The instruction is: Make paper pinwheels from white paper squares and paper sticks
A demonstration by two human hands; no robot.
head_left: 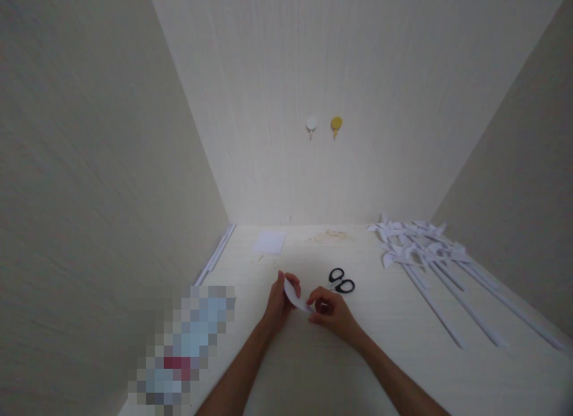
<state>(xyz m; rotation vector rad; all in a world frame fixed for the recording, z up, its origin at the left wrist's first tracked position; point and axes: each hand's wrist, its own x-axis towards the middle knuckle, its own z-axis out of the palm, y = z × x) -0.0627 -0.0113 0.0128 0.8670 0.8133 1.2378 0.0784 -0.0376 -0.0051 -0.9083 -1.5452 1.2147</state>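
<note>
Paper piece (295, 298), small, white, pinched between both hands.

White paper piece (296, 298) between bare hands. Black-handled scissors (341, 281) on pale cream table (322, 368) with faint wood grain. White paper pinwheels (416, 243) on white sticks. White paper sheet (268, 242). One white wall hook (311, 124), one yellow wall hook (336, 125), on cream finely striped wallpaper (358, 76).
</note>
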